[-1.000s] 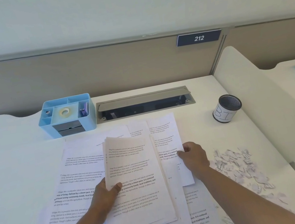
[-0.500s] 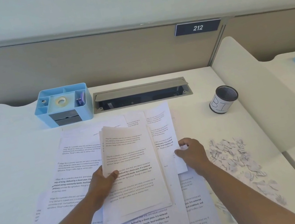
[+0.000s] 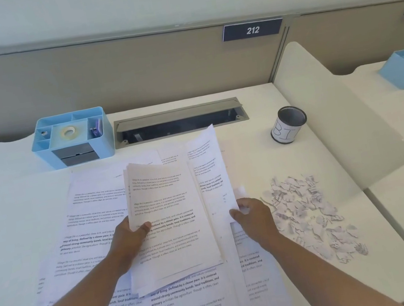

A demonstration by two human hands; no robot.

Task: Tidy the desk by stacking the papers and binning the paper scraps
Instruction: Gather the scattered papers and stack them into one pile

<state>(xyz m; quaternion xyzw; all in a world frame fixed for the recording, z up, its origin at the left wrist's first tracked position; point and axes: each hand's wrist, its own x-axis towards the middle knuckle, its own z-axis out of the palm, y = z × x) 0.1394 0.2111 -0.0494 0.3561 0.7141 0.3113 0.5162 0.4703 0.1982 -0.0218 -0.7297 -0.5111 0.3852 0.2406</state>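
**Two hands gathering sheets, scraps untouched**

Two hands work over the spread of printed papers (image 3: 95, 224) that covers the middle of the desk (image 3: 5, 212). The head view, the only one, looks down on all of it.

Taking the small stack (image 3: 169, 219) as the landmark: the left hand (image 3: 127, 240) grips its left edge, thumb on top and fingers out of sight beneath, and the stack's far end tilts up off the sheets below, probably so it can take more pages. Just right of the stack, the right hand (image 3: 252, 215) pinches the near corner of a single sheet (image 3: 208, 170), which stands lifted and curled, its far edge reaching towards the cable slot (image 3: 179, 121) behind. That hold looks meant to bring the sheet over onto the stack. More loose sheets lie under and in front of the stack, so the stacking seems well short of done.

Further right of the stack, beyond the right hand, a pile of paper scraps (image 3: 309, 212) lies on the bare desk. Behind the scraps, and to the far right of the stack, stands the small dark bin (image 3: 289, 127) with a hand-lettered label, near enough to take them later. Behind the stack to the left sits a blue organiser (image 3: 70, 138) holding a roll of tape.
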